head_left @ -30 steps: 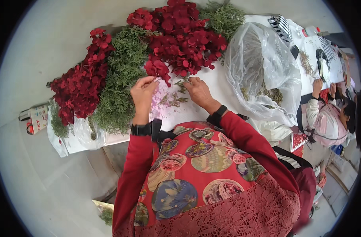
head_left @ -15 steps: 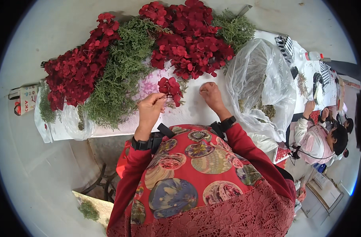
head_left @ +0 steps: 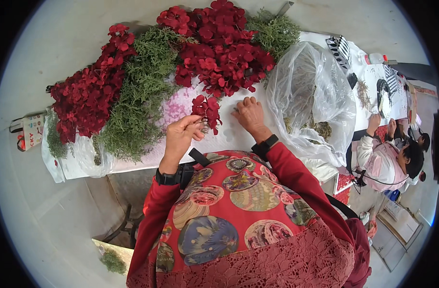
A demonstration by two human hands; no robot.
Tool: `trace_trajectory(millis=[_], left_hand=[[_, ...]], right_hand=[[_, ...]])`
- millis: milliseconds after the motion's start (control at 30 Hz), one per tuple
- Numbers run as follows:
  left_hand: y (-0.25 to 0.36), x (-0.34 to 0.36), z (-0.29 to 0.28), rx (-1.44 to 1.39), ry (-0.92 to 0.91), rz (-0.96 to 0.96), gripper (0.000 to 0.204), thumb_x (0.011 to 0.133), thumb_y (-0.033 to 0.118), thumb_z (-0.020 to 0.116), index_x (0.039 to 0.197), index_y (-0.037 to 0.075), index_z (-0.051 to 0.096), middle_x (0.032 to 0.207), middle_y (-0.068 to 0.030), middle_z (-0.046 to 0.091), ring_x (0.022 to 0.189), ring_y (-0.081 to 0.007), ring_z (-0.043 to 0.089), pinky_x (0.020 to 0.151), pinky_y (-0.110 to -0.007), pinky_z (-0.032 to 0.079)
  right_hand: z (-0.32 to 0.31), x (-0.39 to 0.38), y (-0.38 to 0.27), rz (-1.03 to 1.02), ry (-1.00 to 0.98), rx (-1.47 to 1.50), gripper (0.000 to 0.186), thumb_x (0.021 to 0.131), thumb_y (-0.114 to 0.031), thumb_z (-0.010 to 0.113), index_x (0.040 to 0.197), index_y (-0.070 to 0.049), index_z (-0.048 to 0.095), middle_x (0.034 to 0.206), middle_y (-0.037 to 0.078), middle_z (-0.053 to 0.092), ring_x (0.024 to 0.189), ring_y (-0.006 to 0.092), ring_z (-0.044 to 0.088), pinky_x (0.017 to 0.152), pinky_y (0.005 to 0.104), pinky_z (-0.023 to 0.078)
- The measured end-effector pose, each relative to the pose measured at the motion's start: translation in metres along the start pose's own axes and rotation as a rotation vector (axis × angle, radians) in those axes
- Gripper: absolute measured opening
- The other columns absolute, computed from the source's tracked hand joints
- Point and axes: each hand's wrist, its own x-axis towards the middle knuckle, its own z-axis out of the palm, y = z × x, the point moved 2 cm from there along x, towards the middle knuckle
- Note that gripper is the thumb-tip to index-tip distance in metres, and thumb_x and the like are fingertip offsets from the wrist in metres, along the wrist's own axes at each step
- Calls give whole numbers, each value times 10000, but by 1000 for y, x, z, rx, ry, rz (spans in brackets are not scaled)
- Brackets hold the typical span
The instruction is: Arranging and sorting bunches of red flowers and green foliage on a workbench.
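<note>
Now left hand (head_left: 181, 136) pinches the red flower (head_left: 205, 109), nearer the body than a second ago.
So we have it singled out, near side of the heap (head_left: 224, 62), over the table (head_left: 227, 138). Right hand (head_left: 251, 115) loosely bent beside it; we can't tell if it grips anything. Left hand hides the flower's lower end; plastic clouds what's in the bag (head_left: 296, 72).

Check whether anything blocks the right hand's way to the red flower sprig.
Nothing visible does: the white tabletop shows in the gap between the right hand and the red flower sprig. The left hand holds the sprig's stem from the opposite side.
</note>
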Motion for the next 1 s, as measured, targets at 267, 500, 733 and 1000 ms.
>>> trace_trajectory(millis=[267,500,733,1000], left_hand=[[5,-10,-7,40,52,45,217,912,20,561,1118,-26,607,902,-124,677,689,-164,666,588,-266,546],[0,-13,-10,-58,62,12,200,915,41,572,1098,-29,611,955,-113,676,713,-174,676,598,-254,541],[7,-13,-7,94,176,278,97,849,42,668,920,-21,650,914,-77,672,744,-128,635,613,-222,491],[30,-10,9,279,162,423,93,805,23,711,866,-15,652,918,-76,670,795,-116,598,665,-248,473]], right_hand=[[10,11,-10,18,-71,-34,228,746,-249,694,863,-62,641,898,113,620,928,283,584,731,424,487],[19,4,6,-21,-249,-59,200,754,-69,593,950,-31,604,928,166,637,855,325,640,717,403,556],[-8,-16,10,-7,-140,78,122,751,1,576,867,-5,612,871,136,649,852,301,648,719,376,543],[-102,-22,-23,204,-44,1522,211,804,84,658,993,-7,670,962,46,661,936,136,620,810,259,507]])
